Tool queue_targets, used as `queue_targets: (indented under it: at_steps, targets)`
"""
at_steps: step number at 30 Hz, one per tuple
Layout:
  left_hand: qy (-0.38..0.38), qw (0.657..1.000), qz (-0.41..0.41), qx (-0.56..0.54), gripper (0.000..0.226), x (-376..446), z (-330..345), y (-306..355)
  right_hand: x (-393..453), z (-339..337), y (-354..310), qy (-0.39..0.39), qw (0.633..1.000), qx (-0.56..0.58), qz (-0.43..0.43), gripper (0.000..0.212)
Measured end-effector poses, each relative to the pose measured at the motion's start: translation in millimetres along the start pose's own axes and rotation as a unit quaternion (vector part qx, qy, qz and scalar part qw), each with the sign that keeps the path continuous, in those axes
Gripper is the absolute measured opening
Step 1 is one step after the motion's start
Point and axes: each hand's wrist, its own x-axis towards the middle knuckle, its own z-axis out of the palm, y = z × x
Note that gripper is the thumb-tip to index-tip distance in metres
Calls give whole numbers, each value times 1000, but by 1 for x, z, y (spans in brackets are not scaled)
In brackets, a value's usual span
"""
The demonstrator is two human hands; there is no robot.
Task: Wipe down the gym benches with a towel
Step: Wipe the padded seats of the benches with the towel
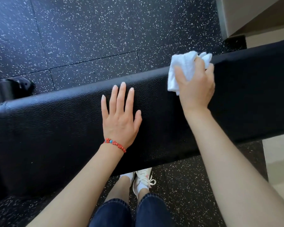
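Right hand [196,86] grips towel [181,69] at bench [56,128] far edge; left hand [120,118] flat.

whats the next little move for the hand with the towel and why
Probably draw the towel back across the bench pad toward the near edge. The right hand grips the bunched towel at the pad's far edge, so the width in front of it is within easy reach, while the left hand rests flat on the pad beside it.

Bare forearms; a red beaded bracelet [114,144] with one blue bead circles the left wrist; dark blue jeans [133,212], white socks, white lace-up sneakers [143,178]
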Motion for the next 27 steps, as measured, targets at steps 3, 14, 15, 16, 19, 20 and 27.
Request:
queue_targets:
  at_steps: [3, 14, 15, 16, 19, 20, 27]
  targets:
    - [6, 1000, 4, 0, 54, 1, 0, 0, -40, 1, -13, -17, 997, 25, -69, 41]
    - [12, 1000, -19, -6, 53, -9, -3, 9, -21, -31, 57, 9, 999, -7, 48, 48]
    - [16, 1000, -19, -6, 53, -15, -4, 12, -25, -30, 53, 5, 999, 6, 49, 47]
    - [17, 1000, -17, -7, 53, -22, -4, 17, -31, -27, 46, 1, 999, 19, 39, 46]
    - [5, 1000, -12, -3, 53, -42, 0, 29, -67, -19, 27, -11, 997, 19, -74, 42]
    - [3, 1000, -15, 2, 53, -45, 1, 30, -77, -18, 24, -12, 993, 12, -120, 40]
    - [14, 1000, -13, 5, 54, -47, 4, 28, -55, -42, 83, 18, 995, -26, -98, 48]
